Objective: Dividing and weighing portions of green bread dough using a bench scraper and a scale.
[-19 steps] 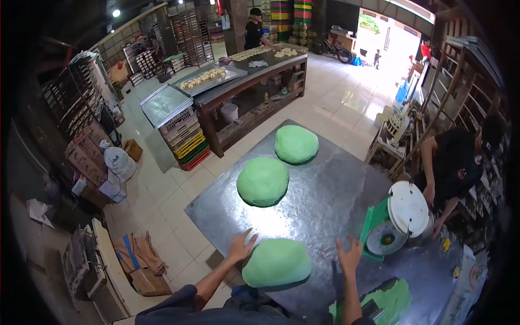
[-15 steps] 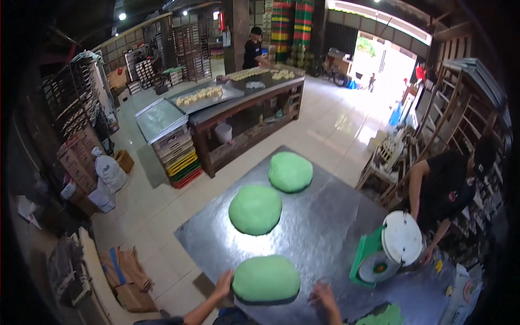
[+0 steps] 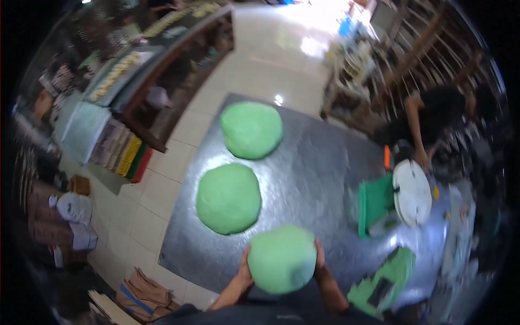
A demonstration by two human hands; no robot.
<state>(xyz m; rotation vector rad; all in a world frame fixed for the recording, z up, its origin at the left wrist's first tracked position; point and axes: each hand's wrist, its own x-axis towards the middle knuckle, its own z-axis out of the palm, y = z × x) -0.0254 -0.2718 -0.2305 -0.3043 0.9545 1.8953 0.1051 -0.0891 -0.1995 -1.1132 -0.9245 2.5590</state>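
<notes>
A large ball of green dough (image 3: pixel 281 260) is held between my two hands near the front edge of the dark metal table (image 3: pixel 319 157). My left hand (image 3: pixel 245 266) presses on its left side, and my right hand (image 3: pixel 320 255) on its right side. The ball looks raised off the table. Ahead and to the left rest two more green dough balls, a nearer one (image 3: pixel 228 198) and a farther one (image 3: pixel 252 130). On my right lies a ragged flat piece of green dough (image 3: pixel 398 268), with a dark flat object (image 3: pixel 381 291) on it.
A green scale (image 3: pixel 374 208) with a round white pan (image 3: pixel 411 192) stands at the table's right. Behind it a person in dark clothes (image 3: pixel 439 111) leans over. Stacked crates (image 3: pixel 122 149) and another worktable (image 3: pixel 179 81) stand far left. Brown sacks (image 3: pixel 143 292) lie at lower left.
My right hand, apart from the dough before, now grips its right side, and the ball has come up off the table. The view has tilted down and turned.
</notes>
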